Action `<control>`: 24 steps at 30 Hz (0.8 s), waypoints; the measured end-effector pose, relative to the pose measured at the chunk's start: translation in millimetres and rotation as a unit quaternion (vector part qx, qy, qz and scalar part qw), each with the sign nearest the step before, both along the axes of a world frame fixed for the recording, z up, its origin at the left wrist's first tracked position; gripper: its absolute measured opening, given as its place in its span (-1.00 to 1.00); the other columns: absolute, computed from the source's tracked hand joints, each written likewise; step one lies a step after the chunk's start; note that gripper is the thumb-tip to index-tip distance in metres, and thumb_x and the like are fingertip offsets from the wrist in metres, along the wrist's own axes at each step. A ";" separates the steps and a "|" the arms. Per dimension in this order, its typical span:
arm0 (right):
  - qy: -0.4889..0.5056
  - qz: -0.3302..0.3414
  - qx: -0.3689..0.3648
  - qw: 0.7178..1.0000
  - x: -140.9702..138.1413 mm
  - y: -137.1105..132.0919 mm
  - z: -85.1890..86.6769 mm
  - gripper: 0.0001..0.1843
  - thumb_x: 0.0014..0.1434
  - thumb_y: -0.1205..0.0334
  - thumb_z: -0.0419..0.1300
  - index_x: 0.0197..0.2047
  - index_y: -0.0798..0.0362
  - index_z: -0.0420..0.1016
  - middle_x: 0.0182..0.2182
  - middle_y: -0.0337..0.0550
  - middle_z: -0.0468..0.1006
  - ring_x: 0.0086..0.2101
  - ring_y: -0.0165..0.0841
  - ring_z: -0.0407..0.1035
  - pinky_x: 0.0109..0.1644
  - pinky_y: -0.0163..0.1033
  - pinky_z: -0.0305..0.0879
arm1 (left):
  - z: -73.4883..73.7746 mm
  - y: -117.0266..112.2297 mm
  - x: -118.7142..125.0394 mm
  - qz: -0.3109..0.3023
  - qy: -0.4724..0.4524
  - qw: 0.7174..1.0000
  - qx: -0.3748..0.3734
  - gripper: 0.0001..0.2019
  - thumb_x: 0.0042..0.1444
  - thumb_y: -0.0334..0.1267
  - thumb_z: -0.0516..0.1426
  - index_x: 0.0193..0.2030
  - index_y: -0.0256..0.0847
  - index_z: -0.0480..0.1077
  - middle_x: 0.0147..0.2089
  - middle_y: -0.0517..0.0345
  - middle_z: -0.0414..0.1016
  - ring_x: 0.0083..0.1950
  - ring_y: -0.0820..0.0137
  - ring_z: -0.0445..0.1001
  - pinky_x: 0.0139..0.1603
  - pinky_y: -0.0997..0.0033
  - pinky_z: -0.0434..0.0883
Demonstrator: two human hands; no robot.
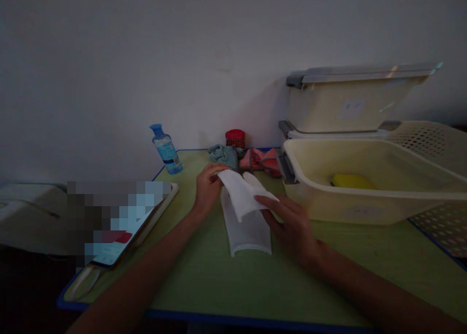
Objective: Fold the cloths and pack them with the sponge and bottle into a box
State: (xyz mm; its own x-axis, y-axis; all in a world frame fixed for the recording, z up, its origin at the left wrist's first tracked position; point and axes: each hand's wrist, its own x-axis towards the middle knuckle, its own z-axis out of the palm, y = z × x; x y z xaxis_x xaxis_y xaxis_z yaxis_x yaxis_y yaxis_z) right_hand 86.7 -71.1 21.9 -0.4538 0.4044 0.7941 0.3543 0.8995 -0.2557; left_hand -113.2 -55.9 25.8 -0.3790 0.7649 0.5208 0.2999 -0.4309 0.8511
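Observation:
A thin white cloth piece (242,195) with a hemmed edge is lifted between my two hands. My left hand (210,185) pinches its far left corner. At its near right edge, the fingers of my right hand (290,222) close on the fabric. Beneath it, a second white cloth piece (250,234) lies flat on the green table, its curved hem toward me. A narrow rounded white part shows behind the lifted cloth. I cannot tell whether these are socks or gloves.
To the right stands an open cream bin (339,205) with a yellow item (352,181) inside. Behind it is a lidded bin (335,105). A blue bottle (168,151), grey-green knit (224,155), pink fabric (260,160) and red round container (235,138) sit at the back. A tablet (120,246) leans left.

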 end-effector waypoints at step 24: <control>-0.166 0.028 -0.143 0.975 -0.6 -4.1 -0.3 -0.54 -0.16 0.63 0.01 -0.18 0.11 0.41 -0.21 -0.07 0.46 -0.27 -0.33 0.40 -0.26 -0.25 0.38 | -10.5 9.9 -18.5 -0.136 -0.098 0.948 -0.272 -0.67 0.01 0.00 0.09 -0.35 -0.29 0.32 -0.45 0.17 0.42 -0.53 0.51 0.40 -0.50 0.53 0.33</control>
